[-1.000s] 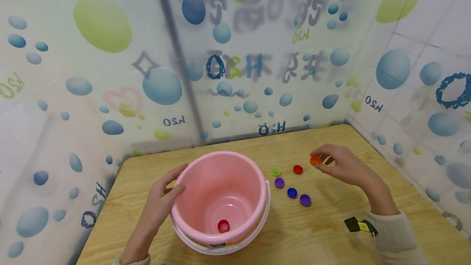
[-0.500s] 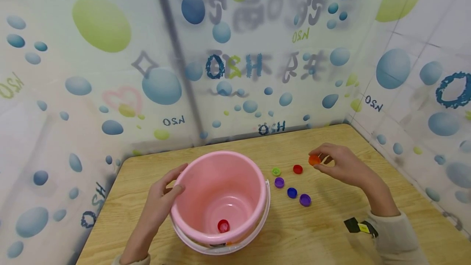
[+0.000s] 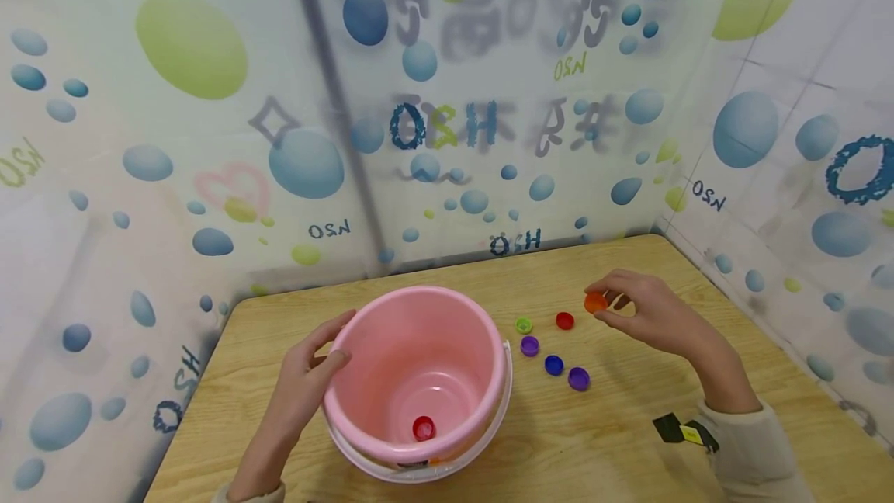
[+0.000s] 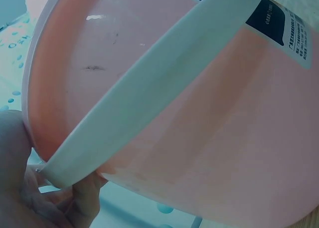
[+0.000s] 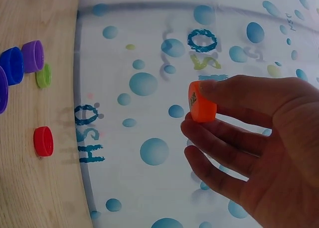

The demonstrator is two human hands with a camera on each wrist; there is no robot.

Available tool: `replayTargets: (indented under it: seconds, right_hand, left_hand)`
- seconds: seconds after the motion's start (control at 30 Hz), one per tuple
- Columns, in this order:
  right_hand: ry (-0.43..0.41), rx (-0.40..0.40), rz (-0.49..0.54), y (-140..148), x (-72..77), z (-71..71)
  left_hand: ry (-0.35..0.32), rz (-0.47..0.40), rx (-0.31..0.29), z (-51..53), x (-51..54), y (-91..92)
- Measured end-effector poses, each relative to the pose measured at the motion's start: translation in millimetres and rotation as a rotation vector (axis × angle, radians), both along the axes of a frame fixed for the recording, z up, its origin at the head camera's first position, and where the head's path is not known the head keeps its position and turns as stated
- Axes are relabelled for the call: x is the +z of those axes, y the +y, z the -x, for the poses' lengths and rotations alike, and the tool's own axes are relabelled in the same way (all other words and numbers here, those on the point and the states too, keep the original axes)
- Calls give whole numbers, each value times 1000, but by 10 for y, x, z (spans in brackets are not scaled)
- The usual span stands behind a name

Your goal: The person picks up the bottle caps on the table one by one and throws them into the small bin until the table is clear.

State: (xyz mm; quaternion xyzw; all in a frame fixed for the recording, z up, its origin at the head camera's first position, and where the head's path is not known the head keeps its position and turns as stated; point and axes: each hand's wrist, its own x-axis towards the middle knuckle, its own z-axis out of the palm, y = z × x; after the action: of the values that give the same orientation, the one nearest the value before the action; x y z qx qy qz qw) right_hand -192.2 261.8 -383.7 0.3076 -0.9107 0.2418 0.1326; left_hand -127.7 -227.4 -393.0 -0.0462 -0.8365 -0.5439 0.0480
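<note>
A pink bucket (image 3: 419, 317) stands on the wooden table, its mouth tilted toward the head camera. My left hand (image 3: 302, 383) grips its left rim, thumb at the lip and fingers on the outside. In the left wrist view, the white handle (image 4: 149, 93) crosses the bucket's side close to those fingers. Inside, on the bottom, lies a red bottle cap (image 3: 423, 428). Over the table's right part, my right hand (image 3: 649, 313) pinches an orange bottle cap (image 5: 202, 102) between thumb and fingertips, with the other fingers loosely bent.
Right of the bucket lie a green cap (image 3: 524, 325), a second red cap (image 3: 565, 320), a blue cap (image 3: 554, 365) and two purple caps, one nearer (image 3: 579, 379). A black and yellow tag (image 3: 687, 431) is by the right sleeve. Patterned curtains enclose the table's back and sides.
My right hand has drifted very slightly left with the orange cap still pinched. The left hand, the bucket and the caps on the table stay as they were.
</note>
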Motion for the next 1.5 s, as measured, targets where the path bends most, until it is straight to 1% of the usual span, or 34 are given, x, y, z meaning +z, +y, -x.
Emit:
replayTargets:
  seconds: [0.2, 0.37, 0.63, 0.8, 1.17, 1.5]
  right_hand:
    - [-10, -16, -9, -6, 27, -32]
    - [-3, -11, -2, -15, 47, -43]
    - [1, -9, 7, -21, 63, -55]
    - [17, -1, 4, -26, 66, -61]
    - [44, 6, 0, -43, 76, -76]
    - [23, 2, -1, -47, 86, -89]
  left_hand:
    - [26, 5, -22, -1, -5, -3]
    - [25, 14, -15, 8, -9, -6]
    - [27, -6, -27, -6, 10, 1]
    - [30, 4, -30, -1, 2, -1]
    - [16, 22, -15, -6, -11, -13]
    - [14, 33, -1, -12, 23, 3]
